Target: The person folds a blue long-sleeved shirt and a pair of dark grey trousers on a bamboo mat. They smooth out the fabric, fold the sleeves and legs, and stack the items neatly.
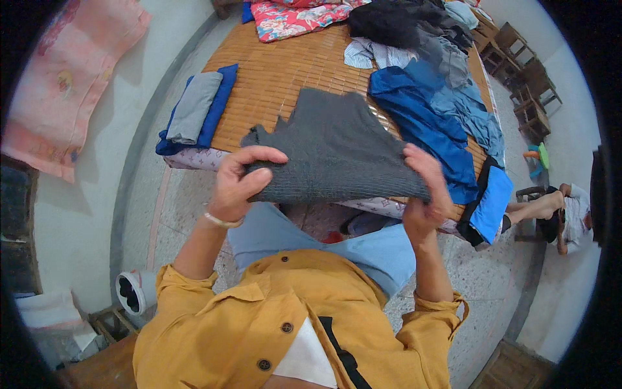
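A dark grey ribbed knit garment (324, 155) is stretched between my two hands at the near edge of the bed. Its far part lies on the bamboo mat (278, 71), and its near edge forms a folded band toward me. My left hand (240, 178) pinches the left end of that band, thumb and forefinger closed over the cloth. At the opposite end, my right hand (429, 188) grips the cloth, with part of its fingers hidden. What kind of garment it is, I cannot make out.
Folded grey and blue clothes (194, 107) lie at the mat's left edge. Loose blue trousers (427, 123) and a dark clothes heap (408, 26) cover its right side. A bright blue folded cloth (490, 204) sits at the near right corner. Wooden chairs (528, 78) and a seated person (573, 217) are farther right.
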Demonstrator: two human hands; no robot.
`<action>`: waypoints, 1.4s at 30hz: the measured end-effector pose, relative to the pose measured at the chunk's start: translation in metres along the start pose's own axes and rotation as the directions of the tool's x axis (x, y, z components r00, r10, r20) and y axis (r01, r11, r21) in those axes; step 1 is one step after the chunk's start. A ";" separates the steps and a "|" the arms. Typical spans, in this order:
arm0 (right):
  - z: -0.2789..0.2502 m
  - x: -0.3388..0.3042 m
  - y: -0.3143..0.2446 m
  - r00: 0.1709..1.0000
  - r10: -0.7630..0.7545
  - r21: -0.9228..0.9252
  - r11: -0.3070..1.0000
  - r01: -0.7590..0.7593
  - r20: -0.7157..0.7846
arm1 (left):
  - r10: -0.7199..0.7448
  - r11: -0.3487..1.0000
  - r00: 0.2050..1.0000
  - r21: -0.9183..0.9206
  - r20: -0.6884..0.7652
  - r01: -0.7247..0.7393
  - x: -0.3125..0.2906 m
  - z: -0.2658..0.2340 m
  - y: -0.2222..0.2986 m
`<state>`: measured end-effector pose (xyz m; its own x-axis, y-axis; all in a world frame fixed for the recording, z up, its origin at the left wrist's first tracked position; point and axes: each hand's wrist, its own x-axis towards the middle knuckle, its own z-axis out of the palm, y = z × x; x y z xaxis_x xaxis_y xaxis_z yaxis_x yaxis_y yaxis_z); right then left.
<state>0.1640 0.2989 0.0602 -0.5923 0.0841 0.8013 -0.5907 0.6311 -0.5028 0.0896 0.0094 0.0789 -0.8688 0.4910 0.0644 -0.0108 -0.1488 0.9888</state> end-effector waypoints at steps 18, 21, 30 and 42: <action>0.065 0.168 0.077 0.961 0.142 -0.082 0.983 -0.165 -0.237 | 0.466 0.870 0.884 -0.164 -0.039 -0.466 0.209 -0.023 0.012; 0.074 0.112 0.190 0.982 0.183 -0.186 0.964 -0.188 -0.041 | 0.133 0.978 0.984 0.178 -0.117 -0.111 0.224 -0.037 -0.065; 0.077 -0.112 0.199 0.623 0.732 -0.017 0.652 -0.758 0.274 | -0.095 0.460 0.939 0.852 0.329 -0.252 0.097 -0.024 -0.205; 0.079 -0.085 0.113 0.639 0.672 -0.306 0.740 -0.599 0.374 | 0.130 0.287 0.955 0.912 0.266 -0.293 0.088 -0.038 -0.227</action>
<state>0.1047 0.3024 -0.0903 -0.9805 0.1894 0.0531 0.0852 0.6523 -0.7531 -0.0030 0.0537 -0.1450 -0.6995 0.6780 0.2261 0.7031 0.5961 0.3877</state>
